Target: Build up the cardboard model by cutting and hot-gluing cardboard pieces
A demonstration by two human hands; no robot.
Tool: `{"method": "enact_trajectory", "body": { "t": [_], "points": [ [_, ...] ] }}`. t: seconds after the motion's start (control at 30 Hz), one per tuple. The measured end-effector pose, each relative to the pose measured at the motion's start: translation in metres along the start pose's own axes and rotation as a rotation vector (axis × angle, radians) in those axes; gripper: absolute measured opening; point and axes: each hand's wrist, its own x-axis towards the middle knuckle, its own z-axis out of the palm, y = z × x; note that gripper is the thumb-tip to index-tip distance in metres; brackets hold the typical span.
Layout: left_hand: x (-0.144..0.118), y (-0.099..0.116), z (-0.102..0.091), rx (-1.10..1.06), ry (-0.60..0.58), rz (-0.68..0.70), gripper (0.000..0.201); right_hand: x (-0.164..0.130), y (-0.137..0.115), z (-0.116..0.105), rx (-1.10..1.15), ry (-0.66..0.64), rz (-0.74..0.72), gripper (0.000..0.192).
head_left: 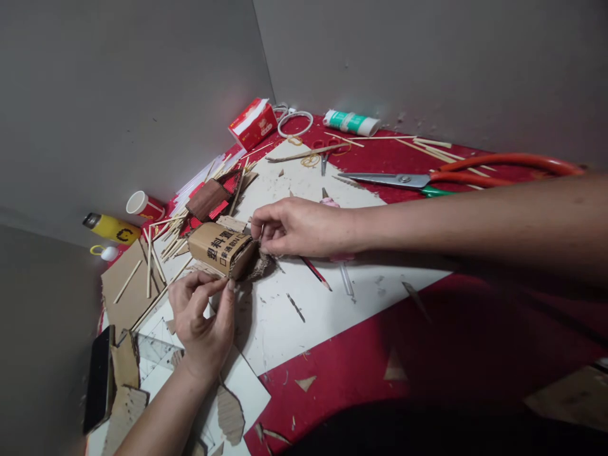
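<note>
A small cardboard model (221, 249) with a curved brown top, printed with black characters, sits between my hands on the white sheet. My left hand (202, 316) pinches its near lower corner between thumb and forefinger. On the far right side, my right hand (301, 227) has its fingers curled closed at the model's edge, beside ragged torn cardboard; the exact contact of its fingertips is partly hidden. Just behind stands another small model with a dark brown roof (208, 198) and red corrugated pieces.
Large orange-handled scissors (408, 181) lie beyond my right forearm. Wooden sticks (173, 237) are scattered at left near a paper cup (139, 204) and yellow bottle (111, 228). A pencil (317, 273), phone (99, 380), tissue pack (254, 123) and tape roll (295, 125) lie around.
</note>
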Motion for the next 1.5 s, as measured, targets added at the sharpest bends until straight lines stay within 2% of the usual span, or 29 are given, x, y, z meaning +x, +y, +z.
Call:
{"method": "enact_trajectory", "body": {
  "t": [0.23,0.37,0.53,0.6,0.73,0.93,1.0,1.13,1.23,1.33,1.5],
  "points": [
    [0.003,0.0,0.001,0.006,-0.008,0.052,0.016,0.008,0.002,-0.003,-0.147,-0.082,-0.037,0.011],
    [0.006,-0.002,0.002,0.002,-0.018,0.066,0.014,0.011,0.005,-0.002,-0.13,-0.077,-0.078,0.012],
    [0.015,-0.001,0.001,0.017,-0.032,0.055,0.014,0.014,0.006,-0.004,-0.101,-0.041,-0.049,0.013],
    [0.02,0.0,-0.001,-0.01,-0.048,0.037,0.018,0.017,0.006,-0.007,-0.102,-0.035,-0.032,0.019],
    [0.029,0.002,-0.002,-0.075,-0.111,0.01,0.041,0.026,0.008,-0.013,-0.146,-0.12,-0.032,0.039],
    [0.035,-0.003,-0.001,-0.065,-0.221,-0.024,0.066,0.032,0.007,-0.012,-0.133,-0.13,-0.05,0.031],
    [0.036,-0.006,0.0,-0.048,-0.244,-0.051,0.07,0.032,0.006,-0.011,-0.137,-0.114,-0.047,0.04],
    [0.039,-0.009,0.003,-0.023,-0.301,-0.065,0.074,0.031,0.006,-0.011,-0.145,-0.129,-0.031,0.077],
    [0.041,-0.01,0.007,-0.034,-0.313,-0.091,0.07,0.032,0.007,-0.009,-0.162,-0.154,-0.03,0.085],
    [0.042,-0.011,0.011,-0.032,-0.306,-0.131,0.066,0.032,0.005,-0.006,-0.148,-0.167,-0.045,0.082],
    [0.041,-0.013,0.013,-0.03,-0.279,-0.111,0.063,0.029,-0.001,-0.001,-0.108,-0.17,-0.037,0.049]
  ]
}}
